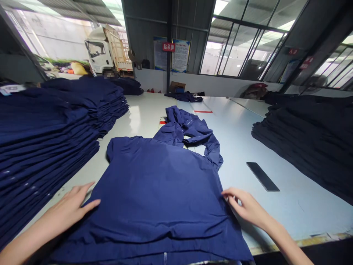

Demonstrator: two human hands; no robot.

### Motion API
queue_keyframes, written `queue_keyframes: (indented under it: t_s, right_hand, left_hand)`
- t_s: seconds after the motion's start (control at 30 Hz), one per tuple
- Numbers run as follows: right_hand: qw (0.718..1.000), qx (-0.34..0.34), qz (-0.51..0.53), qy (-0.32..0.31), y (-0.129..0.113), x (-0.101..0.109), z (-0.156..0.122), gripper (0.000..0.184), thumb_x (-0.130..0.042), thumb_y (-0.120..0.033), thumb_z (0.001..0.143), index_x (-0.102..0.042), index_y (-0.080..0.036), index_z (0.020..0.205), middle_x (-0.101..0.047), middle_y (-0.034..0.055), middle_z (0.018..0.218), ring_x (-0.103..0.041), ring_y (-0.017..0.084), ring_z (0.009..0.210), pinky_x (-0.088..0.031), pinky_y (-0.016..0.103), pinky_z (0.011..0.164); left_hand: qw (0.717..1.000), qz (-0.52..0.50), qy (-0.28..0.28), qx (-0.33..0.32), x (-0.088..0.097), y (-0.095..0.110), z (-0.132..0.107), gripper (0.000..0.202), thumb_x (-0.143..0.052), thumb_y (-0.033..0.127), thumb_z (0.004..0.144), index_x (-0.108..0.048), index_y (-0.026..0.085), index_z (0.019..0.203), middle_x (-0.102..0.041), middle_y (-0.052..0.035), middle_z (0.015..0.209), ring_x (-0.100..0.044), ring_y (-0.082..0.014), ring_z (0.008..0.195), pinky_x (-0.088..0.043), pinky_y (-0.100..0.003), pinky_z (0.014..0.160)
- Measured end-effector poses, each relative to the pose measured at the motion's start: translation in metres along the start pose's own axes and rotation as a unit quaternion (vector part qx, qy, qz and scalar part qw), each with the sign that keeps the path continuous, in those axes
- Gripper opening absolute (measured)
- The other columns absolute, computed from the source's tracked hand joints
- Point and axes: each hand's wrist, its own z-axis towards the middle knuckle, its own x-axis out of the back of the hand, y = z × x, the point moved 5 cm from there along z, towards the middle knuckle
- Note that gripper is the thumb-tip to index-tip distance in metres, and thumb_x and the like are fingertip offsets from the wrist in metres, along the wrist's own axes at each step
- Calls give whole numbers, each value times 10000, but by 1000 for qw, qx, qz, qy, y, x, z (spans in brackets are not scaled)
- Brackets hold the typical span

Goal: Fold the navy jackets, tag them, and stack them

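A navy cotton garment (154, 191) lies spread flat on the white work table (289, 209), its body toward me. A bunched navy sleeve or length of the same fabric (182, 127) trails away from its far edge. My left hand (70, 208) rests with spread fingers at the garment's left side, palm down. At the right edge, my right hand (245, 208) has its fingers and thumb closed on the fabric. The garment's lower hem runs out of view at the bottom of the picture.
Tall stacks of folded navy garments (46, 125) rise on the table's left, and a dark stack (309, 140) stands on the right. A flat black rectangular board (262, 176) lies near my right hand. The table's front edge runs along the lower right.
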Motion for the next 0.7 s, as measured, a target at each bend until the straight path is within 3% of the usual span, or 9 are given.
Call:
queue_keyframes:
  t_s: [0.07,0.17,0.27,0.33,0.43,0.5,0.57,0.67,0.7]
  right_hand:
    - [995,5,-38,89,7,25,48,280,-492,-275,968,-722,-291,1127,-767,70,1061,-731,281,952,-598,453,892]
    - [978,59,-112,164,8,41,147,405,-563,-240,908,-672,-242,1299,-686,125,1336,-623,353,1264,-486,534,1115]
    - [972,99,-186,106,9,23,243,642,-702,-149,760,-608,-146,1395,-515,188,1561,-423,406,1479,-347,560,1232]
    - [973,81,-208,60,17,4,286,593,-741,-126,722,-652,-143,1309,-591,200,1480,-486,400,1427,-360,546,1214]
    - [976,20,-208,56,43,-5,314,290,-656,-141,828,-703,-187,1111,-753,154,1157,-678,325,1134,-491,468,1060]
    - [974,-32,-182,132,67,16,313,222,-545,-170,909,-693,-213,1068,-766,125,1027,-700,286,970,-537,420,936]
    - [946,-105,-123,280,98,64,298,199,-498,-236,944,-679,-206,1021,-749,125,939,-679,282,899,-545,411,877]
    - [837,-210,-30,505,154,159,258,244,-508,-328,946,-658,-135,959,-713,177,904,-648,302,950,-540,446,905]
    - [818,-224,-27,529,172,189,246,316,-423,-312,978,-642,-94,1045,-708,213,1005,-636,310,1037,-530,471,942]
  left_hand:
    - [997,-12,16,-71,0,48,35,633,-496,645,851,-643,225,1301,-695,-155,1308,-643,-380,1259,-520,-509,1076]
    - [974,-56,47,-213,-15,150,104,474,-404,503,982,-669,221,1256,-659,-126,1365,-580,-319,1326,-433,-472,1179]
    - [958,-77,17,-277,-48,244,180,405,-361,319,1030,-661,203,1275,-636,-123,1397,-565,-270,1339,-423,-422,1186]
    - [968,-51,-19,-247,-75,286,230,436,-394,240,1016,-593,182,1400,-569,-149,1488,-520,-279,1395,-418,-421,1182]
    - [974,-16,-78,-211,-118,318,287,631,-618,331,931,-492,182,1532,-482,-209,1575,-481,-393,1429,-444,-517,1133]
    - [971,-4,-120,-206,-149,323,311,769,-723,462,859,-489,228,1553,-458,-232,1599,-486,-471,1412,-450,-587,1094]
    - [969,5,-148,-199,-178,321,326,804,-687,562,875,-454,271,1588,-385,-240,1652,-424,-512,1457,-384,-649,1122]
    - [970,13,-150,-191,-211,317,339,778,-512,589,978,-302,290,1665,-191,-212,1742,-187,-506,1576,-189,-701,1203]
    - [972,16,-141,-187,-218,318,342,763,-462,579,1002,-260,292,1678,-145,-196,1756,-123,-492,1595,-139,-703,1216]
